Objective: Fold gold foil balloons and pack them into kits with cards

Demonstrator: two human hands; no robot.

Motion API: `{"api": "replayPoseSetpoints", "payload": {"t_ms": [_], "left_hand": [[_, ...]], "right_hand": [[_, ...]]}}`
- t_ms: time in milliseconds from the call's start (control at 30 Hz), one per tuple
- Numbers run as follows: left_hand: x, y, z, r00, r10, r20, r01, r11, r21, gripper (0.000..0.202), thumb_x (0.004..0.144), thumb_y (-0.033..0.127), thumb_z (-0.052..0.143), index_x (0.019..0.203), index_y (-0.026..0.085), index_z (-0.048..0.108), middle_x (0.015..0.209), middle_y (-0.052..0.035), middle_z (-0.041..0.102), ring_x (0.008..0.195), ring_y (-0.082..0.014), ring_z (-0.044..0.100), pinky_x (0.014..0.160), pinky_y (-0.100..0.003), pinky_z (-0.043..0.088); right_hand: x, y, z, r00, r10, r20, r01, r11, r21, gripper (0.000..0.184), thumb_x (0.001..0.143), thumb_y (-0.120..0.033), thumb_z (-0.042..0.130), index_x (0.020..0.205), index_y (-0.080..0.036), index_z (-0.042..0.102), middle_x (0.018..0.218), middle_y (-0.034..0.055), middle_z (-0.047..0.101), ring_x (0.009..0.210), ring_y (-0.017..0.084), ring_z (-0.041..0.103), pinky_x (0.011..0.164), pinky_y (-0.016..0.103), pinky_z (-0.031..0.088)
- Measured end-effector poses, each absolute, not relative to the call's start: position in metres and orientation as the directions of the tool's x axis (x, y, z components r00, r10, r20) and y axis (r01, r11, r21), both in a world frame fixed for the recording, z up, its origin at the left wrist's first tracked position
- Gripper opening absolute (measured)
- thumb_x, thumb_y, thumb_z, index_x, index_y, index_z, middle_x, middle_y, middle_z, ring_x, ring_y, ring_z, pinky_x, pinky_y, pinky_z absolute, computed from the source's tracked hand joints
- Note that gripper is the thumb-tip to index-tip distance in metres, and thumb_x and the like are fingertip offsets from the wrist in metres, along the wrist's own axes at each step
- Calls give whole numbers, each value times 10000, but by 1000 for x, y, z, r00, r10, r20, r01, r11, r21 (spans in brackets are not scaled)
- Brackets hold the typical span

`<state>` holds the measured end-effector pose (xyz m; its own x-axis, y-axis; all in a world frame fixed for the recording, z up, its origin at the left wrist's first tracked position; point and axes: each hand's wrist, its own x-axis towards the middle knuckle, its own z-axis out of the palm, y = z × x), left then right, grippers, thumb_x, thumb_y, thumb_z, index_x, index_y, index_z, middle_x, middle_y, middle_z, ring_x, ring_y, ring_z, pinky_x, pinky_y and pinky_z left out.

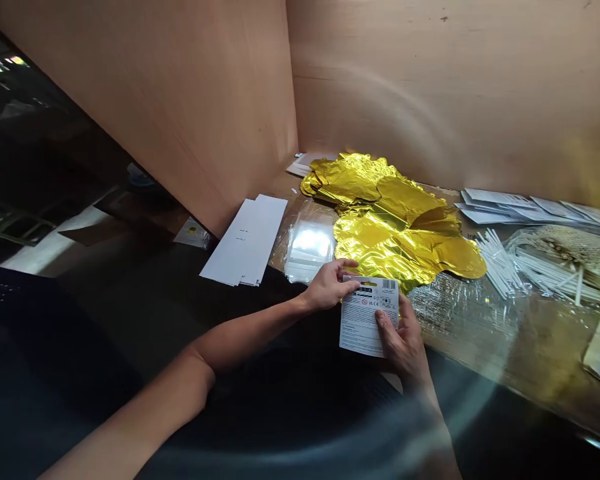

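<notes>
Both hands hold a small white printed card [364, 319] with a barcode and warning symbols, at the near edge of the table. My left hand [327, 285] pinches its upper left corner, fingers closed on it. My right hand [403, 340] grips its lower right side, thumb on the face. Just beyond the card lies a heap of flat gold foil balloons [395, 223].
A stack of white cards [247, 241] and clear plastic sleeves [307, 245] lie to the left. White plastic sticks [503, 267], a netted bundle [573, 257] and paper sheets [525, 205] lie on the right. Plywood walls [430, 87] close off the back and left.
</notes>
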<state>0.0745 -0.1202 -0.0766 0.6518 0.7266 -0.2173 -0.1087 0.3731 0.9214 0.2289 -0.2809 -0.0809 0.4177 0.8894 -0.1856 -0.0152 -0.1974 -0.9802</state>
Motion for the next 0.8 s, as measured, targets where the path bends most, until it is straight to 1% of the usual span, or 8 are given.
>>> {"api": "replayPoseSetpoints", "payload": {"t_ms": [67,167,233,333,467,567,667,800], "left_hand": [[82,-129,-77,670,703,-236,-122,419,900,677,687,310,969,1248,126,638,983,-123,810,813,-226,771,773,-343,594],[90,-136,-77,707,643,-294,-148,542,827,701,634,355,1007,1192,135,644,936,-109,811,759,-212,761,748,-342,603],[96,-138,-79,661,678,-321,-202,572,795,650,641,409,1000,1114,135,650,907,-106,807,740,-201,755,720,-327,600],[104,-140,-81,595,757,-269,-253,494,832,597,658,439,986,1041,130,647,951,-120,809,795,-203,768,754,-324,608],[109,-147,-82,678,713,-180,-154,378,913,703,631,358,1007,1183,149,626,1074,-130,801,909,-245,794,823,-369,630],[112,-154,-84,600,789,-132,-115,249,962,671,692,390,972,1218,158,627,953,-86,795,853,-224,787,770,-323,616],[114,-160,-89,519,846,-122,-82,191,978,591,749,468,928,1163,151,649,816,-48,772,726,-183,745,675,-276,572],[109,-163,-91,537,830,-151,-120,252,960,523,713,494,949,975,154,651,771,-21,749,655,-141,691,625,-247,529]], "right_hand": [[229,-288,-83,456,873,-176,-17,-189,-982,677,905,-526,757,1502,-323,511,1352,106,706,1191,339,700,949,468,623],[229,-295,-84,418,892,-174,-38,-174,-984,668,952,-509,721,1532,-310,457,1378,122,693,1167,329,717,943,462,628],[229,-298,-83,415,898,-149,-8,-160,-987,645,980,-495,694,1541,-299,444,1417,129,672,1192,324,710,966,456,620],[230,-305,-81,498,863,-84,108,-158,-982,592,1002,-486,658,1527,-271,488,1408,132,677,1203,320,703,945,433,624],[230,-317,-79,587,808,-44,211,-205,-956,595,1008,-488,637,1536,-246,508,1340,134,723,1092,309,744,822,387,641],[226,-320,-80,637,770,-26,246,-235,-940,601,1009,-486,635,1548,-251,508,1295,128,751,1048,307,760,822,388,633],[220,-319,-83,673,739,-34,204,-230,-952,578,1009,-503,639,1515,-243,539,1262,132,763,1035,305,760,834,392,632],[222,-320,-91,629,771,-104,32,-160,-987,597,980,-515,692,1496,-259,536,1324,136,743,1065,308,760,833,394,651]]}}
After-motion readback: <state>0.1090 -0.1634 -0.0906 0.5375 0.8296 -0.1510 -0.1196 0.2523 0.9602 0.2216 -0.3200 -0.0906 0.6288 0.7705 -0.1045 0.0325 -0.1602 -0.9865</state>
